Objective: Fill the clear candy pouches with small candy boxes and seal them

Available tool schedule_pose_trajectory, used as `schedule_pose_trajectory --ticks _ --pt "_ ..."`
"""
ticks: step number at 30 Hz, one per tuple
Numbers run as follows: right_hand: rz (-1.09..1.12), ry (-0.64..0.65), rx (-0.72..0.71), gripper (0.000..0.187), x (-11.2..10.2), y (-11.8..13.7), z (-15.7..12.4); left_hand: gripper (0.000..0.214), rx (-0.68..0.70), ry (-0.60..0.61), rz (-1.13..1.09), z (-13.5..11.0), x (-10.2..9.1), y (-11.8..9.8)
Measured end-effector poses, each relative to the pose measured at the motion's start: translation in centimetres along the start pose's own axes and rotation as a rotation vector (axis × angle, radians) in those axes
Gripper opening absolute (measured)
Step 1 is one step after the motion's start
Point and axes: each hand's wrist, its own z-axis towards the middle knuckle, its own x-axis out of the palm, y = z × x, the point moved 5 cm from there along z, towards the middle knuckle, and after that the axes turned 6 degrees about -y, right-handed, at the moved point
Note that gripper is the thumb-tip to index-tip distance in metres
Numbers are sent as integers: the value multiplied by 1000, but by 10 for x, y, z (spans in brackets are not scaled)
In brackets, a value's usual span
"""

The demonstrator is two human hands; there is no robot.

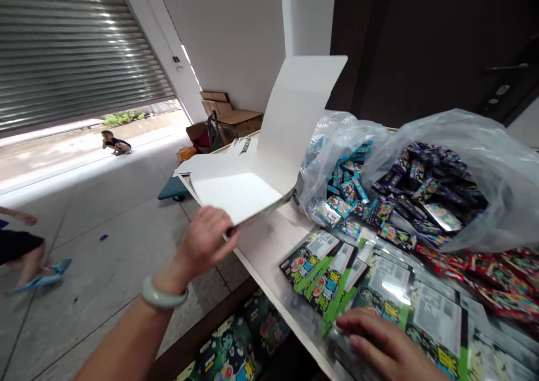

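Note:
My left hand (208,238), with a pale bangle at its wrist, has its fingers closed on the near corner of a folded cardboard sheet (233,196). The sheet's plain white inside faces up, one panel stands upright at the back, and a printed edge shows along its front. My right hand (385,344) lies with fingers stretched out over glossy printed pouches (438,308) in black, green and white. Just beyond it are several flat black-and-green printed cards or packs (322,266), fanned over one another. The palm of my right hand is hidden.
Clear plastic bags hold blue sachets (349,184) and purple sachets (425,190); red sachets (501,280) lie at right. Printed packages (229,347) sit below the table edge (269,297). Behind are cardboard boxes (240,120) and a blue trolley (172,188). Two people are at left.

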Motion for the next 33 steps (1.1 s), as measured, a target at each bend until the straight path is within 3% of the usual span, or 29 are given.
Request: schedule_pose_trajectory --ticks 3,5,6,9,12,15,18,22,26,33 --pt "-170 15 -201 28 1 25 41 5 -63 93 -39 -61 26 -40" --pt "-441 23 -319 30 8 33 82 6 -144 156 -59 -85 54 -51" --pt "-617 40 -331 32 14 32 103 7 -171 177 -64 -91 68 -54" --pt "-746 38 -303 33 25 26 159 11 -181 213 -82 -95 102 -56" --pt "-801 57 -299 42 32 19 183 14 -157 311 -155 -92 125 -57" --pt "-847 92 -305 46 30 13 176 16 -132 403 -241 -92 136 -63" --pt "-874 106 -312 47 18 8 151 17 -115 440 -303 -91 136 -76" --pt "-873 102 -327 45 -1 0 119 17 -162 526 -442 -85 134 -107" --pt "-827 82 -351 42 -9 -4 106 16 -223 562 -506 -68 137 -137" --pt "-648 10 -388 37 -22 7 79 13 -371 591 -513 -53 135 -139"
